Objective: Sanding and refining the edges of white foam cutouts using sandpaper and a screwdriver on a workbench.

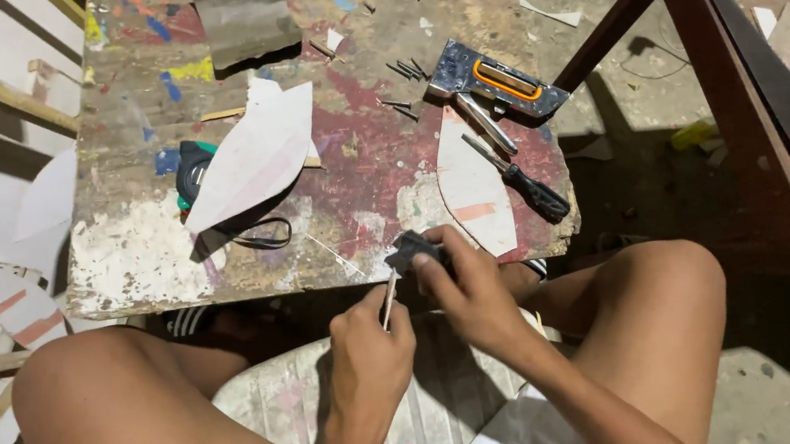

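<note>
My left hand [368, 346] pinches a thin pale wooden stick [389, 299], held nearly upright just below the front edge of the paint-stained work board [150, 250]. My right hand [467, 288] grips a small dark tool [413, 248] pressed against the stick's upper end. Both hands hover over my lap, between my bare knees. What the dark tool is exactly I cannot tell.
On the board lie a staple gun [496, 81], a black-handled screwdriver [521, 181], several loose nails [407, 70], a curved white cut-out [473, 183], a larger white cut-out [254, 157] over a tape measure [191, 168]. A dark wooden frame [744, 63] stands right. White offcuts litter the left.
</note>
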